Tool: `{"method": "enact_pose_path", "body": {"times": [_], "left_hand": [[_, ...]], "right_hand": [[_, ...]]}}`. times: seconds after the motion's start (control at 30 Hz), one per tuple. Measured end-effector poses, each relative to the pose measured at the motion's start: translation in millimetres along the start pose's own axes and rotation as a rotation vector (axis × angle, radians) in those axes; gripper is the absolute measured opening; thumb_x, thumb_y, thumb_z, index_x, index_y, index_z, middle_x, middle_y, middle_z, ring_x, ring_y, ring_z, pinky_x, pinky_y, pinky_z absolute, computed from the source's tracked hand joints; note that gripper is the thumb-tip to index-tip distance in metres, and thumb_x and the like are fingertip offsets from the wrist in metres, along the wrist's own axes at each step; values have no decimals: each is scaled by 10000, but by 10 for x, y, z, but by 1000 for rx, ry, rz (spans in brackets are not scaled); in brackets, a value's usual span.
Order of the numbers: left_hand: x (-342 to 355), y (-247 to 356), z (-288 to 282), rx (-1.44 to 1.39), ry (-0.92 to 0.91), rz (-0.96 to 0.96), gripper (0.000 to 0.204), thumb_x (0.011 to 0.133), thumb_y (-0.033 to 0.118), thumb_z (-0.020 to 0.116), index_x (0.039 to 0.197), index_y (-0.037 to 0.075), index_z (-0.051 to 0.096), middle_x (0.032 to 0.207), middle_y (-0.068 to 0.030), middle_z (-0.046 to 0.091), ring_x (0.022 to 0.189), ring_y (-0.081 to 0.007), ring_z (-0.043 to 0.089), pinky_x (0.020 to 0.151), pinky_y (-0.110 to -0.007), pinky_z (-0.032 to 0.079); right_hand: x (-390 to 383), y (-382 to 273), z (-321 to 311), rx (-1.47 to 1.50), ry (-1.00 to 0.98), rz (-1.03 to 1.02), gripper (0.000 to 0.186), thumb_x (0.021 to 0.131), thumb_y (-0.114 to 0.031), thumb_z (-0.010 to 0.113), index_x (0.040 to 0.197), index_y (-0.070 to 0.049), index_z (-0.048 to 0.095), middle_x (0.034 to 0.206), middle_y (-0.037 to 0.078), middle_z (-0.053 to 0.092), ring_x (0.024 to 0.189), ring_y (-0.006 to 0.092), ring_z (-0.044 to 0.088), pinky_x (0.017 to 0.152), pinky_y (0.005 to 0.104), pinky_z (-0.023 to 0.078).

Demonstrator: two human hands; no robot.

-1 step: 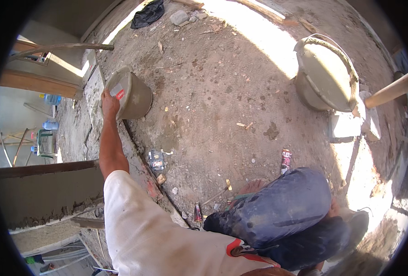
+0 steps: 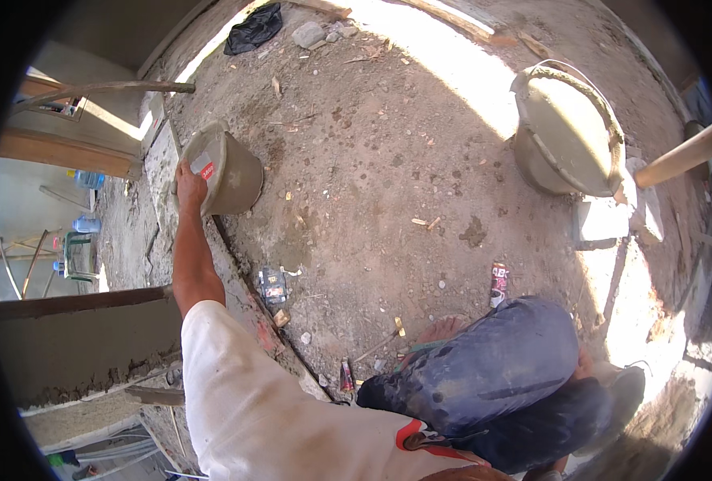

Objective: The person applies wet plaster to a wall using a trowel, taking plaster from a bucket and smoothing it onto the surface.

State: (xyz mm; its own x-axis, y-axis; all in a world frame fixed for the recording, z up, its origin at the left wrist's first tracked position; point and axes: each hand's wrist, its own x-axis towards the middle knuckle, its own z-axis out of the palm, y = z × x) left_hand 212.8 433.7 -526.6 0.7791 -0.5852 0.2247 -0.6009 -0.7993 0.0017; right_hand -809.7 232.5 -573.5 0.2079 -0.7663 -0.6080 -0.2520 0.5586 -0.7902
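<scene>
My left hand (image 2: 191, 187) reaches out at the end of my stretched left arm, at the near rim of a mortar-smeared grey bucket (image 2: 242, 175). Its fingers are curled. Beside them, within the bucket's mouth, shows a flat grey piece with a red patch (image 2: 205, 168). Whether the fingers grip this piece or the rim, I cannot make out. No part of my right hand can be recognised. Across at the right stands a second, larger bucket (image 2: 544, 160) with a wire handle and wet grey mortar up near its rim.
Stony dirt ground (image 2: 372, 208) lies between the buckets. A crumpled packet (image 2: 273, 284) and a red-and-white packet (image 2: 499, 284) lie nearby. A pale block (image 2: 600, 223) and a wooden pole (image 2: 681, 158) are at the right, a wooden beam (image 2: 67, 150) at the left, a black bag (image 2: 253, 30) farther off.
The whole view has shifted very slightly. The red-patched piece beside my left hand sits a little lower and at a slightly different angle. Otherwise the hand stays at the bucket's rim.
</scene>
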Motion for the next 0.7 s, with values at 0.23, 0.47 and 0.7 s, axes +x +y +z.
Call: {"method": "enact_pose_path", "body": {"times": [0.23, 0.47, 0.7], "left_hand": [[728, -1031, 536, 62, -15, 99, 712, 906, 36, 563, 1560, -87, 309, 1606, -341, 342, 1493, -486, 348, 1240, -468, 341], [1059, -1054, 1024, 134, -114, 159, 764, 989, 178, 577, 1634, -46, 235, 1400, -373, 537, 1178, -503, 583, 1040, -540, 481], [588, -1005, 1167, -401, -500, -134, 452, 1011, 241, 554, 1348, -60, 536, 1189, -305, 628, 1013, -454, 638, 923, -524, 522]], "right_hand": [[-80, -207, 214, 57, -41, 134, 269, 921, -252, 818, 988, -91, 614, 623, 8, 564, 469, 142, 526, 436, 297, 387], [-187, -198, 122, 187, -17, 233, 272, 904, -263, 833, 972, -104, 623, 659, -34, 570, 514, 101, 537, 470, 278, 389], [-356, -261, 257, 190, 16, 227, 289, 916, -279, 823, 992, -103, 606, 675, -50, 513, 535, 78, 477, 501, 268, 341]]}}
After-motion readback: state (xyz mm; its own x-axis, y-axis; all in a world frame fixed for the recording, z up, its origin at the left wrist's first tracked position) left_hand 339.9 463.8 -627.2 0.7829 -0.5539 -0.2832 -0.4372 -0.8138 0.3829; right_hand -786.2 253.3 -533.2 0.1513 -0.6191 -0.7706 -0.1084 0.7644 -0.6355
